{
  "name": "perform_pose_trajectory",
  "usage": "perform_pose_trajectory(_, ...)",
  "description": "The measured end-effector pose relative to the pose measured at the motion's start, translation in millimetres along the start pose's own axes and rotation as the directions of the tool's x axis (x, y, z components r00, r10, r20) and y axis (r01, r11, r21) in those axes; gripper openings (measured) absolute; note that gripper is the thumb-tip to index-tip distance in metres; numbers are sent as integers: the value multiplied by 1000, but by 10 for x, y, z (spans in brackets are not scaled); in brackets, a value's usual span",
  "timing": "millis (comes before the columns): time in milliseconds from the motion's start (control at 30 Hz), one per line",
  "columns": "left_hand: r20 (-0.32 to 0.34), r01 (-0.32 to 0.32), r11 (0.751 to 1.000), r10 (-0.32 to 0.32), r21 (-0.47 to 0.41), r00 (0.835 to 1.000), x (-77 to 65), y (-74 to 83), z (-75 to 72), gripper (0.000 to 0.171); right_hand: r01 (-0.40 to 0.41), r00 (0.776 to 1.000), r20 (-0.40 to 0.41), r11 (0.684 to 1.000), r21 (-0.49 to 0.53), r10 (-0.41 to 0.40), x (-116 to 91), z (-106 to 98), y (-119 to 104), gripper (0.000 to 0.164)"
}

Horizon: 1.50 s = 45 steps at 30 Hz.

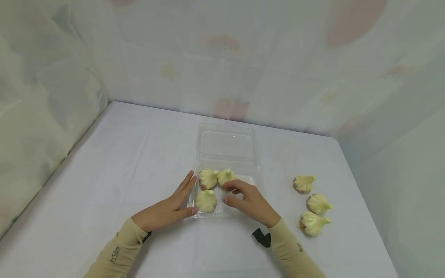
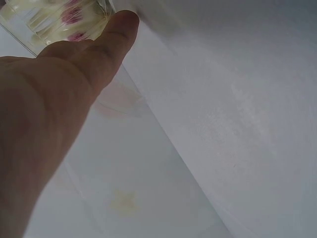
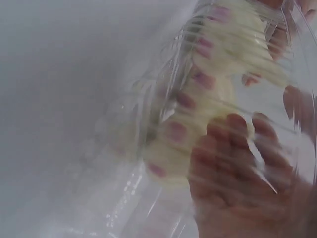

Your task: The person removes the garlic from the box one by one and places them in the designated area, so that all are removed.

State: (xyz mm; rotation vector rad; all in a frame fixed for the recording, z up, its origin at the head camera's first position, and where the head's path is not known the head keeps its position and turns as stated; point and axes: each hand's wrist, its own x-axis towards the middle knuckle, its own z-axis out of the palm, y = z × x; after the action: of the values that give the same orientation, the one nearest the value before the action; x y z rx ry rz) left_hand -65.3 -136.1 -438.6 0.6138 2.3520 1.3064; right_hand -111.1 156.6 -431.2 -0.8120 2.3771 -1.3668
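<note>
A clear plastic clamshell box (image 1: pixel 251 179) lies on the table, its lid (image 1: pixel 227 143) folded back. Inside are a back-left garlic bulb (image 1: pixel 208 179), a front-left garlic bulb (image 1: pixel 206 201) and a back-middle garlic bulb (image 1: pixel 226 176). My left hand (image 1: pixel 167 212) rests along the box's left side, fingers straight, thumb at the front-left corner. Over the box, my right hand (image 1: pixel 253 201) has bent fingertips right beside the back-middle bulb, thumb apart from them with nothing between. In the right wrist view, the right fingers (image 3: pixel 237 153) show through the plastic; whether they touch a bulb is unclear.
To the right of the box, three more garlic bulbs lie on the white table: a far one (image 1: pixel 303 184), a middle one (image 1: pixel 318 204) and a near one (image 1: pixel 313 223). Patterned cloth walls (image 1: pixel 222 69) stand behind the table and along its sides.
</note>
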Motion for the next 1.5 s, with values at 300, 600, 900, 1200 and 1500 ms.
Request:
perform_pose_trajectory(300, 2, -8, 1000, 8, -19, 1000, 12, 2, -1, 86, -6, 997, 81, 1000, 11, 5, 74, 99, -37, 33)
perform_pose_trajectory(600, 11, 3, 1000, -3, -1, 1000, 12, -1, 14, 86, 31, 996, 81, 997, -75, -25, 146, 207, -51, 33)
perform_pose_trajectory(900, 11, 3, 1000, -3, 12, 1000, 27, -23, 9, 87, 97, 992, 89, 989, -116, -87, 208, 252, -56, 24)
perform_pose_trajectory(1200, 6, 3, 1000, -3, 26, 1000, 31, -31, -4, 88, 103, 990, 108, 984, -148, -88, 266, 264, -76, 28)
perform_pose_trajectory(1500, -8, -8, 1000, 8, 7, 1000, 13, -54, 25, 87, 73, 992, 113, 991, -115, -60, 257, 284, -88, 25)
